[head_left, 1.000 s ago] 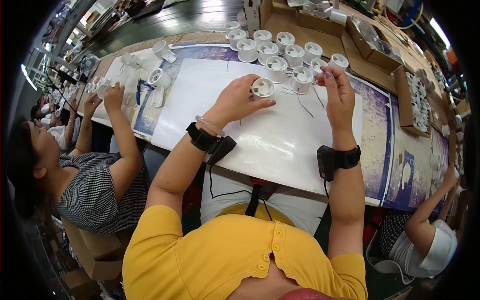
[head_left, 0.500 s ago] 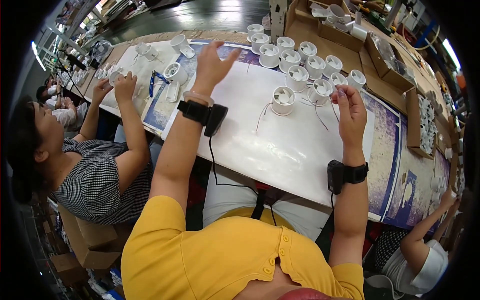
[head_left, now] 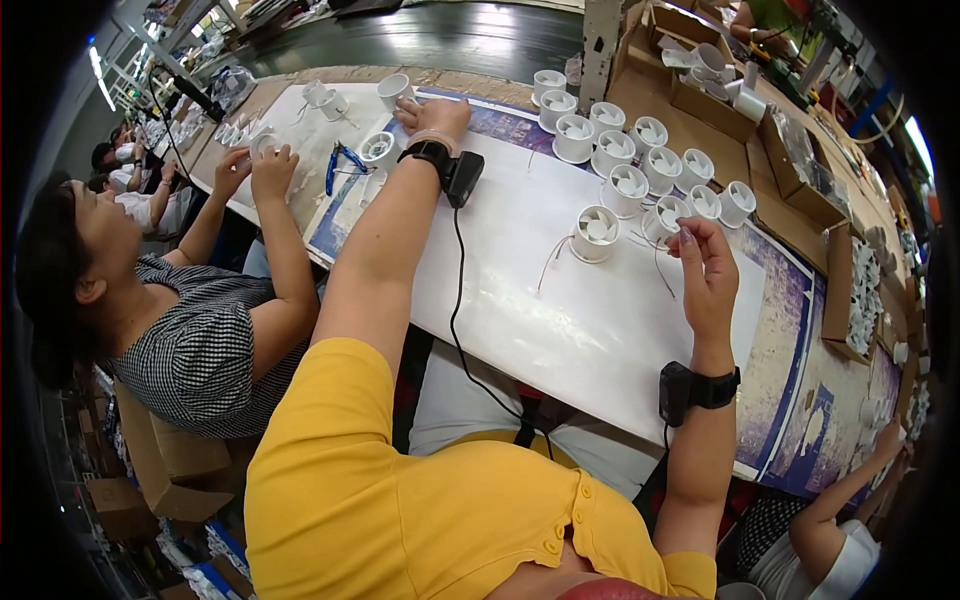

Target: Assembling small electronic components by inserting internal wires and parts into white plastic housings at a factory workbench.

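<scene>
My left hand [head_left: 440, 117] reaches to the far side of the table, its fingers curled down beside a white plastic cup [head_left: 394, 90]. What lies under those fingertips is mostly hidden. Nearer to me on the right, my right hand [head_left: 708, 262] is raised above the white sheet with thumb and forefinger drawn together; anything between them is too small to make out. By its fingertips stands a small white round fan [head_left: 664, 216] with thin wires [head_left: 660, 272] trailing from it. Another white fan [head_left: 597, 230], also wired, stands slightly left of that one.
Several more white fans [head_left: 628, 185] stand in a cluster at the far right. Blue cutters [head_left: 333, 170] lie at the left near a white housing [head_left: 378, 148]. A co-worker [head_left: 200, 330] sits on my left holding a white part. Cardboard boxes [head_left: 850, 295] with parts line the right.
My left hand has lowered from above the sheet toward the white cup at the far left, hiding a small white piece beside it. My right hand has stayed near the fans.
</scene>
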`<action>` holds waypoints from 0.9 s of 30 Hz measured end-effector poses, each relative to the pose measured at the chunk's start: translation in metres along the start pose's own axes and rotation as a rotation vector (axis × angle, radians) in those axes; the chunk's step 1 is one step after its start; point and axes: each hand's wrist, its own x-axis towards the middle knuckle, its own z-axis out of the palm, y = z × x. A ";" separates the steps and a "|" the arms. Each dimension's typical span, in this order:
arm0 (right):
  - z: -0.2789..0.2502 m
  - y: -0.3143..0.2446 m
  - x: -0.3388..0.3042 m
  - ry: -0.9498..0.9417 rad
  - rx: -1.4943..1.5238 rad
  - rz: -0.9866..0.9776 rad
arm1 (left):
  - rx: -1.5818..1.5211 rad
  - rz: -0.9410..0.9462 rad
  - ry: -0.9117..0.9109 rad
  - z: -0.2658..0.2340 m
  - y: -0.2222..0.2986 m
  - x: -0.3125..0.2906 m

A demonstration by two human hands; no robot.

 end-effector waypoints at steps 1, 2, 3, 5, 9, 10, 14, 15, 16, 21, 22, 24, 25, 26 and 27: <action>0.001 0.001 -0.001 0.007 -0.006 0.009 | -0.030 0.021 0.008 -0.002 0.000 -0.005; 0.001 0.001 -0.002 -0.006 -0.016 0.016 | -0.059 0.042 0.015 -0.003 0.001 -0.011; 0.002 0.001 -0.002 -0.021 -0.025 0.021 | -0.056 0.047 0.007 -0.007 0.003 -0.018; 0.004 0.001 -0.003 -0.030 -0.038 0.035 | 0.103 0.244 -0.125 -0.013 0.005 -0.034; 0.008 -0.001 -0.004 -0.065 -0.052 0.021 | 0.078 0.656 0.272 -0.003 -0.024 -0.080; 0.008 0.000 -0.004 -0.072 -0.060 0.010 | 0.076 0.661 0.262 -0.004 -0.030 -0.091; 0.009 0.005 -0.005 -0.098 -0.084 -0.008 | 0.008 0.860 0.304 -0.037 -0.043 -0.124; 0.009 0.005 -0.005 -0.107 -0.095 -0.016 | -0.069 0.894 0.313 -0.038 -0.047 -0.116; 0.010 0.006 -0.004 -0.118 -0.103 -0.031 | -0.146 0.926 0.327 -0.042 -0.050 -0.105; 0.008 0.011 -0.002 -0.085 -0.086 -0.031 | -0.551 0.540 0.116 -0.057 -0.051 -0.065; 0.008 0.010 -0.002 -0.087 -0.092 -0.034 | -0.551 0.545 0.117 -0.057 -0.049 -0.055; 0.008 0.009 -0.001 -0.092 -0.103 -0.045 | -0.421 0.455 0.190 -0.049 -0.045 -0.033; 0.009 0.008 -0.001 -0.088 -0.102 -0.051 | -0.357 0.409 0.227 -0.047 -0.044 -0.024; 0.008 0.009 -0.002 -0.091 -0.102 -0.047 | -0.364 0.422 0.219 -0.046 -0.032 -0.030; 0.008 0.010 -0.003 -0.093 -0.101 -0.043 | -0.267 0.392 0.150 -0.045 -0.019 -0.036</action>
